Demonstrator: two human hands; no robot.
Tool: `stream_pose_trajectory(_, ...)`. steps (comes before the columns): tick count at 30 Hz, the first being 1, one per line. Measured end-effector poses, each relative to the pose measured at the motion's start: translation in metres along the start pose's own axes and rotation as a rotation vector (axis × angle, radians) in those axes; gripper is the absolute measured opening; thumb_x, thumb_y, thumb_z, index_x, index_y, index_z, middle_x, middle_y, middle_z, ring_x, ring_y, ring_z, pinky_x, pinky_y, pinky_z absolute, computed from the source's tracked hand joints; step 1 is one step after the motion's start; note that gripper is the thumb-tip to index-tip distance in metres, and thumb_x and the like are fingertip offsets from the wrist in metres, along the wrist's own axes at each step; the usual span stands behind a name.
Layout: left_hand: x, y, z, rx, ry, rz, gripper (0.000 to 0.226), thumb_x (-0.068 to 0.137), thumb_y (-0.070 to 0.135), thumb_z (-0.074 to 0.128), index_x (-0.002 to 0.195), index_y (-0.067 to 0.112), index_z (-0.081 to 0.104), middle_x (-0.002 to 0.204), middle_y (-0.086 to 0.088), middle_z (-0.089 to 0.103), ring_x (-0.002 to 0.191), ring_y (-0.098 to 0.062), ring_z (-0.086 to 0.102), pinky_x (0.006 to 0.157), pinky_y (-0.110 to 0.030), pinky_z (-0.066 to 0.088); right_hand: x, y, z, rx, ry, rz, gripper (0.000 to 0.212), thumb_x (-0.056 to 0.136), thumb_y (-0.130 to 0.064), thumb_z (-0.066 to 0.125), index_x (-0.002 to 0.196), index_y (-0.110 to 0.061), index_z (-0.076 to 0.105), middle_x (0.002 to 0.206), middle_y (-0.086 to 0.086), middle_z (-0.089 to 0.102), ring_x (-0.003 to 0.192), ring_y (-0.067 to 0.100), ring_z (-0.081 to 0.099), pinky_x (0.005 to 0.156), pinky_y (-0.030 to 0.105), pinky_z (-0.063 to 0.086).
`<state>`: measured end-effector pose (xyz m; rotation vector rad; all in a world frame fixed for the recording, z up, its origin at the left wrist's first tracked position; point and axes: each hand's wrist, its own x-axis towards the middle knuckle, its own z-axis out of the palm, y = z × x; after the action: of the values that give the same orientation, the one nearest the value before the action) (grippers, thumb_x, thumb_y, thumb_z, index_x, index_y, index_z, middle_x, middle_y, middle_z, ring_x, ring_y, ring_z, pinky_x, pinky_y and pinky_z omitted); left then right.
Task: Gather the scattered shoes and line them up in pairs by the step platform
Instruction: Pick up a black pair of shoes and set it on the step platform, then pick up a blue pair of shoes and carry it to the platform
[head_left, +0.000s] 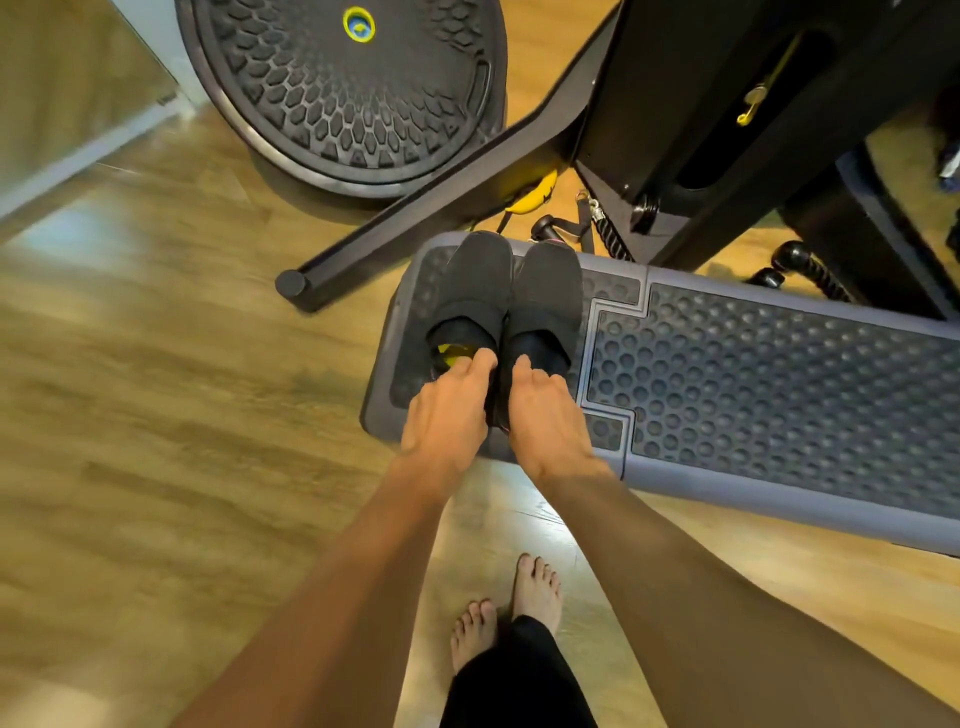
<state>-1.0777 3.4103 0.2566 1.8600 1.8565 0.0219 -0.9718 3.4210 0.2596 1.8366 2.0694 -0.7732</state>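
**Two black shoes, heels in my hands, on the end of the step**

I am holding the left shoe (475, 291) and the right shoe (548, 296) side by side, flanks touching and toes pointing away from me. They are sitting on top of the step platform (753, 374), at its left end.

What is worrying me is the edge. The heels are lying close to the platform's near rim, under my hands, so a careless tug could be dragging one shoe off onto the wooden floor (156, 415) and splitting the pair. Uneven pulling could also be skewing the toes out of line. And the shoes are on the platform, not beside it, which may not be the spot wanted.

My left hand (447, 410) is pinching the heel rim of the left shoe, thumb reaching towards the yellow insole. My right hand (545, 415) is curling over the other heel, its fingertips hidden beneath it. Both arms are stretching straight down and forward, wrists close together, above my bare feet (537, 587).
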Motion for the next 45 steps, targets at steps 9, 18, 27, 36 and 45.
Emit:
stream_pose_trajectory(9, 0.001, -0.002, 0.001, 0.08, 0.014, -0.074, 0.034, 0.092, 0.007, 0.053, 0.122, 0.016, 0.041, 0.101, -0.015, 0.065, 0.092, -0.038, 0.061, 0.068, -0.042, 0.043, -0.006, 0.0, -0.004, -0.008, 0.008, -0.042, 0.041, 0.087, 0.002, 0.053, 0.126, -0.008, 0.045, 0.123, 0.012, 0.047, 0.117, 0.031, 0.039, 0.077, 0.036, 0.042)
stream_pose_trajectory(18, 0.002, -0.015, 0.001, 0.075, 0.129, -0.132, 0.008, 0.09, 0.013, 0.056, 0.097, 0.014, 0.059, 0.078, -0.012, 0.057, 0.079, -0.037, 0.059, 0.059, -0.037, 0.035, -0.004, -0.005, -0.004, -0.033, 0.074, -0.114, 0.044, 0.084, 0.004, 0.054, 0.125, -0.01, 0.049, 0.119, 0.011, 0.041, 0.113, 0.03, 0.036, 0.067, 0.033, 0.038)
stream_pose_trajectory(27, -0.008, 0.014, -0.032, 0.167, 0.118, 0.028, 0.021, 0.094, 0.037, 0.052, 0.103, 0.022, 0.063, 0.1, -0.004, 0.067, 0.09, -0.029, 0.064, 0.063, -0.033, 0.037, -0.027, 0.002, -0.036, 0.042, 0.091, -0.083, 0.031, 0.093, -0.014, 0.053, 0.123, -0.013, 0.049, 0.119, 0.008, 0.049, 0.115, 0.029, 0.046, 0.07, 0.036, 0.041)
stream_pose_trajectory(36, -0.055, 0.147, -0.247, 0.031, 0.224, 0.164, 0.025, 0.091, 0.031, 0.052, 0.111, 0.021, 0.064, 0.113, -0.009, 0.064, 0.106, -0.034, 0.058, 0.083, -0.042, 0.047, -0.152, 0.022, -0.252, 0.262, 0.469, -0.058, 0.036, 0.09, -0.015, 0.052, 0.126, -0.018, 0.057, 0.119, 0.011, 0.058, 0.11, 0.035, 0.055, 0.086, 0.042, 0.046)
stream_pose_trajectory(45, -0.15, 0.329, -0.384, -0.083, 0.416, 0.695, 0.034, 0.089, 0.044, 0.051, 0.116, 0.026, 0.063, 0.12, -0.003, 0.06, 0.109, -0.026, 0.058, 0.089, -0.04, 0.048, -0.364, 0.073, -0.396, 0.255, 0.951, 0.187, 0.036, 0.092, -0.025, 0.054, 0.128, -0.021, 0.057, 0.118, 0.004, 0.061, 0.109, 0.026, 0.058, 0.089, 0.037, 0.045)
